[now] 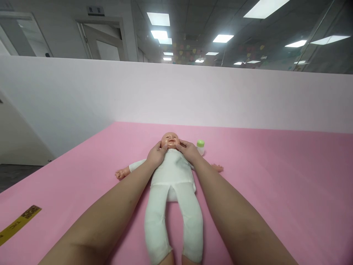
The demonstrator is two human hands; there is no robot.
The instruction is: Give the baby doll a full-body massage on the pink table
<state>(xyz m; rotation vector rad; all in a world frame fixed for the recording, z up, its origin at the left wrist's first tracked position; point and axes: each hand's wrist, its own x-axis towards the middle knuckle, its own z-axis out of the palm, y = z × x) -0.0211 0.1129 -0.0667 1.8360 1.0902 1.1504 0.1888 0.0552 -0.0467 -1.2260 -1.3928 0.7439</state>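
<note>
A baby doll (172, 169) lies on its back on the pink surface, head away from me and legs toward me. White cloth covers its torso and legs, and its arms stretch out to both sides. My left hand (157, 154) cups the left side of the doll's head (170, 138), thumb by the cheek and jaw. On the other side my right hand (189, 150) does the same, fingers partly curled behind the head. Just beyond my right wrist stands a small white jar with a green lid (200, 146), partly covered by the wrist.
The pink tabletop (275, 184) ends at a low white wall (193, 95) at the back. A yellow printed strip (19, 223) lies near the left edge. Behind the wall are a door (103, 42), glass panels and ceiling lights.
</note>
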